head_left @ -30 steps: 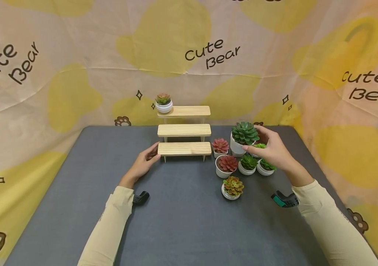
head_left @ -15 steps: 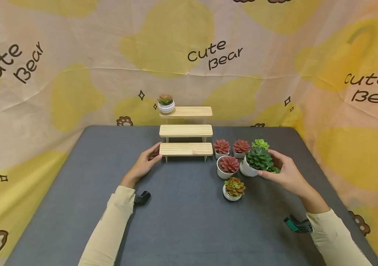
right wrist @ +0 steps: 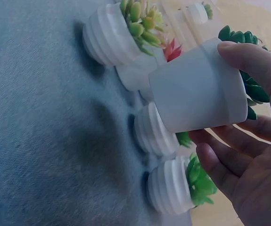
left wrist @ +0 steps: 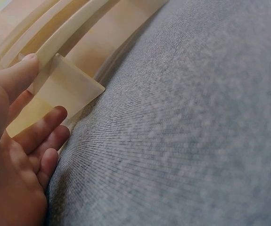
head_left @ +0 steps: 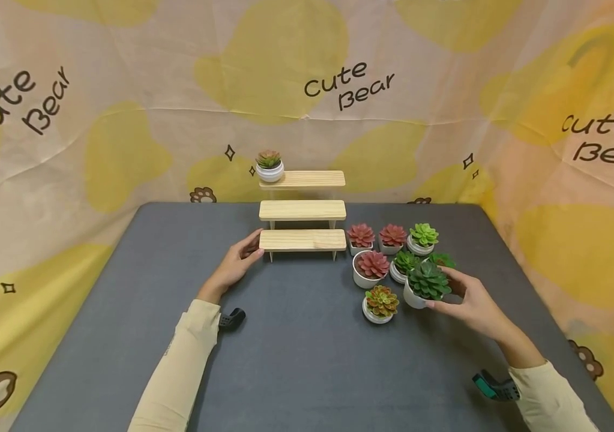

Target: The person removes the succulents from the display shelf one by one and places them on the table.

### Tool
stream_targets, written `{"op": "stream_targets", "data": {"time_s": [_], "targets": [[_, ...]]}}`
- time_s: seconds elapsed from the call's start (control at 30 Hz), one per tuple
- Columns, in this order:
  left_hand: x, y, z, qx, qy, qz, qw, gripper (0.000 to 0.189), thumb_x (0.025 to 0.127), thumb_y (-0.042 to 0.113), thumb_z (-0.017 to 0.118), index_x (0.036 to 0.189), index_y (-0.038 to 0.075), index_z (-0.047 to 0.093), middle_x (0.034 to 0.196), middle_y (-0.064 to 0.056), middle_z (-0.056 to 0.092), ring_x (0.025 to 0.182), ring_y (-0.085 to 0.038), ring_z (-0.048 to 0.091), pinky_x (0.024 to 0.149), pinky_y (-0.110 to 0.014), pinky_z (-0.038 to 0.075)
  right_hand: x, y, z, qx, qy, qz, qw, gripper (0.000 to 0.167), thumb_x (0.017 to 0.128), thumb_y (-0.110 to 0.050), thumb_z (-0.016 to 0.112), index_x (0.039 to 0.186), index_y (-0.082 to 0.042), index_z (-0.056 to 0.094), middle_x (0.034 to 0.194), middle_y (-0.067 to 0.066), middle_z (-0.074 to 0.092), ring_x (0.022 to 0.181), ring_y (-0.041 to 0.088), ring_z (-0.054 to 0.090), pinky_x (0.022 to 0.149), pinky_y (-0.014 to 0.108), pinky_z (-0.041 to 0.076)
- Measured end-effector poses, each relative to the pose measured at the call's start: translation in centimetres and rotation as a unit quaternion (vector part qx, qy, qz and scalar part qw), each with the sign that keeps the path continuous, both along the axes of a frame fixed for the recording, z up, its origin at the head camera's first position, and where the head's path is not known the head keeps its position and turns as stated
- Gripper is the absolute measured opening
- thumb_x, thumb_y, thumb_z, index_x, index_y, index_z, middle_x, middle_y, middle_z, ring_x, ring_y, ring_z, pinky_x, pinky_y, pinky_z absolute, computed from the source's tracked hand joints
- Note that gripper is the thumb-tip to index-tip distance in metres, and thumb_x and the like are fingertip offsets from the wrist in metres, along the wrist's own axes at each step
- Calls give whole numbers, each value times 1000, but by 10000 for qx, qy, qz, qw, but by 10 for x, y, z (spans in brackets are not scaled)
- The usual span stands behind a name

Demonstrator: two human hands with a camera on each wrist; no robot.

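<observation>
In the head view my left hand (head_left: 234, 264) holds the left end of the lowest step of a three-tier wooden stand (head_left: 302, 240). Its thumb lies at the front corner, the index finger at the back one. The left wrist view shows the other fingers loosely bent beside the stand's clear side leg (left wrist: 69, 89). My right hand (head_left: 471, 303) grips a large dark green potted succulent (head_left: 428, 281) by the rim of its smooth white pot (right wrist: 196, 89), thumb on one side and fingers on the other. The pot is tilted above the table, its shadow below.
Left of the held pot stand several potted succulents: red ones (head_left: 370, 265), an orange-green one (head_left: 381, 302) in front, a bright green one (head_left: 424, 234) behind. A dark green one (head_left: 440, 260) is partly hidden. A small pink-green succulent (head_left: 269, 167) sits on the top step's left end.
My right hand has carried the large green succulent toward me and to the right, past the bright green and dark green pots. The left hand stays at the stand.
</observation>
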State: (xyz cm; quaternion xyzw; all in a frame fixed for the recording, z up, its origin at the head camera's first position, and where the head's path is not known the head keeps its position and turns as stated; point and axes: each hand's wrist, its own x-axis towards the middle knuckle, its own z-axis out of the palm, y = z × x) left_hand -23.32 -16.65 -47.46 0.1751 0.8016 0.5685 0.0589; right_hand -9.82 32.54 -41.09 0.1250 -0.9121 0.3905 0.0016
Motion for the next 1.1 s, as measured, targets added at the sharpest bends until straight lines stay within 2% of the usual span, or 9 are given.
{"op": "stream_targets", "data": {"time_s": [0.1,0.27,0.33,0.53,0.8,0.87,1.0,1.07,1.1], "targets": [[-6,-3,-9,-29,-16,52,10000,59,106,11,53,159,2,29,151,-28,48,136,-43,49,110,-57,37,1,1,-6,117,-31,40,9999,76,85,-15,82,145,11,45,139,30,57,113,-14,52,88,6,43],[-11,-4,-16,-25,5,84,10000,59,106,17,55,159,7,32,152,-21,50,136,-37,51,109,-48,40,0,1,-15,214,-101,128,9996,75,86,-17,82,145,11,45,143,33,53,126,38,58,90,8,43],[-11,-4,-16,26,16,90,10000,60,105,18,56,159,8,33,152,-21,50,135,-36,52,108,-44,41,-1,2,-19,182,-141,127,9997,75,86,-16,81,145,12,44,144,34,52,126,48,55,90,9,43],[-9,-4,-17,0,3,41,10000,60,105,18,55,159,7,32,153,-21,50,136,-38,51,109,-47,40,-2,5,-30,142,-353,210,9991,78,87,-16,80,146,15,41,146,37,47,130,52,52,94,17,47],[-7,-4,-17,47,-49,49,10000,60,106,18,54,160,6,30,153,-23,49,137,-39,50,112,-56,36,-1,9,-36,31,-350,300,9989,77,85,-15,81,146,12,42,146,33,49,129,33,56,91,5,39],[-7,-4,-15,38,-45,58,10000,60,106,17,54,160,6,30,153,-23,48,138,-39,49,112,-56,36,-2,10,-35,26,-359,388,9986,77,86,-14,81,147,12,41,146,33,48,130,34,54,92,5,38],[-7,-4,-15,-3,-2,54,10000,60,106,17,55,159,5,30,153,-23,48,137,-39,50,111,-55,37,-3,11,-31,81,-517,569,9970,81,87,-14,80,149,13,37,148,36,44,131,53,50,98,31,53],[-7,-4,-15,9,14,44,10000,60,105,17,55,159,5,31,153,-23,48,137,-39,50,111,-53,38,-2,13,-28,146,-599,643,9960,82,87,-16,80,151,10,35,150,34,43,130,54,51,97,41,54],[-8,-3,-15,13,30,30,10000,60,105,17,56,159,5,31,153,-22,48,137,-39,50,111,-52,39,-2,14,-27,174,-615,684,9956,82,87,-17,80,152,8,36,150,33,43,131,46,54,96,43,54]]}}
